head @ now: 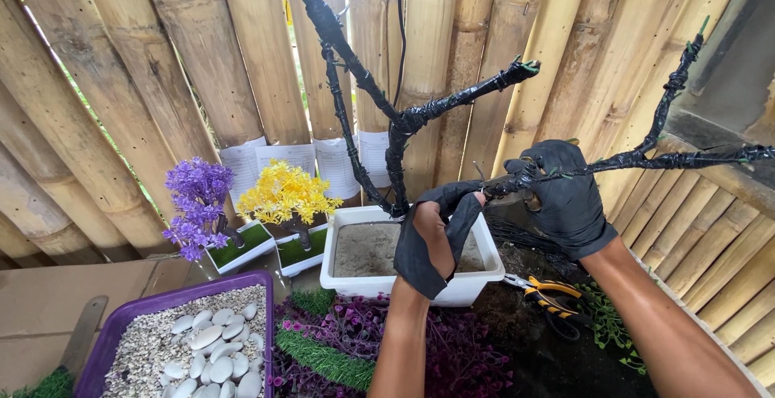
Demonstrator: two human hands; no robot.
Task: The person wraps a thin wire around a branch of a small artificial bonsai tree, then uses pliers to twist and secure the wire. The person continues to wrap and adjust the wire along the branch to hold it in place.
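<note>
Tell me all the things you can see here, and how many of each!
Wire tree frame: one, black-wrapped branches, standing in the white pot.
White pot: one, rectangular, holds grey sandy fill, centre.
Small purple tree: one, in a small white pot, left.
Small yellow tree: one, in a small white pot, beside the purple one.
Purple tray: one, holds gravel and white pebbles, bottom left.
Pliers: one, yellow-and-black handles, right of the pot.
Fake foliage: heap, purple and green, bottom.
Bamboo wall: tan, behind.
Left hand: black glove half on, at a branch.
Right hand: black glove, gripping a branch.
</note>
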